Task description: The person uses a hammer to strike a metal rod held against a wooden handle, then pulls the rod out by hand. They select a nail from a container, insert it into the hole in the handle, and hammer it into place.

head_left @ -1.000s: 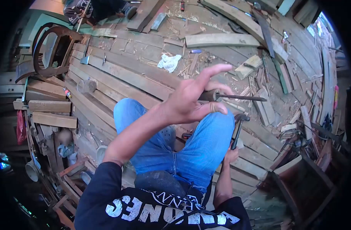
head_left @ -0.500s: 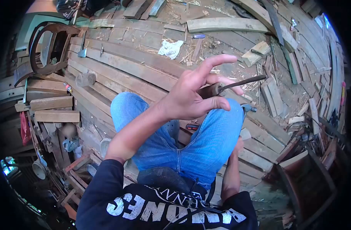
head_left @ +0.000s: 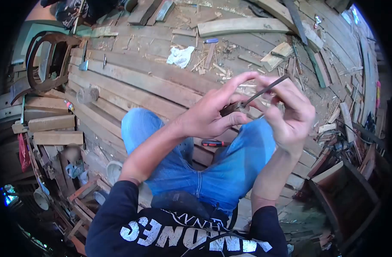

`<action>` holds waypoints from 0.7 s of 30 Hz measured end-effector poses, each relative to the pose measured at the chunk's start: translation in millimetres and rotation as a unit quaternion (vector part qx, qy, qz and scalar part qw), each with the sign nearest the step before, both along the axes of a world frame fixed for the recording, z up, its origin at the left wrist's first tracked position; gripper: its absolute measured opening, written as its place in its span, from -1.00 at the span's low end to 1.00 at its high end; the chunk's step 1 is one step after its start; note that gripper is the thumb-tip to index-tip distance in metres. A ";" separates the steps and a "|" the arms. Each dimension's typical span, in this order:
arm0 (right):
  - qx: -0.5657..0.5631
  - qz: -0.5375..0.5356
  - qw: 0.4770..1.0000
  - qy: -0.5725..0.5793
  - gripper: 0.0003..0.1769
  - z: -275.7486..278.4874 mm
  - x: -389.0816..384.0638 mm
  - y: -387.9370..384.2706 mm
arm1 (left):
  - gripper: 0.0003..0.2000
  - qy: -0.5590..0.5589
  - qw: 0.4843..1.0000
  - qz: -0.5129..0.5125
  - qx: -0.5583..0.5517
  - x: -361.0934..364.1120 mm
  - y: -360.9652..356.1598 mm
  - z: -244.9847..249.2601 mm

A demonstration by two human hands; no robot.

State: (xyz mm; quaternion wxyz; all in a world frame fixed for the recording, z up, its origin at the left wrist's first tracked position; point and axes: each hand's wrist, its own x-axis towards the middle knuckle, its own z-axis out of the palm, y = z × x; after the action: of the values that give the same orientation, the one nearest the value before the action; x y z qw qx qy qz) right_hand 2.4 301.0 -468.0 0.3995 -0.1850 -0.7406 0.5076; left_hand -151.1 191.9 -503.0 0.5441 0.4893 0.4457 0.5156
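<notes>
A person in blue jeans sat above a plank floor littered with offcuts and shavings. Their left hand held a wood-handled tool in front of the knees. The fingers were curled shut around the handle, with the forefinger stretched out. The right hand met it from the other side, its fingers closed over the thin metal shaft, which angled up to the right. A red-and-black screwdriver lay on the boards between the legs. A white rag lay further off.
</notes>
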 end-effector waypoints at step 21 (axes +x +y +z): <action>-0.125 -0.047 0.989 0.062 -0.86 -17.2 -50.5 -26.6 | -0.68 0.197 0.964 0.136 0.118 -37.1 -18.9 -32.6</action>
State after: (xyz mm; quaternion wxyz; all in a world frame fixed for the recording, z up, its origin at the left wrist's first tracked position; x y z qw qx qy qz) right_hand -48.1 274.4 -485.2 0.4415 -0.2361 -0.6360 0.5873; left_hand -188.2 173.0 -535.6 0.3085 0.5765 0.5431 0.5268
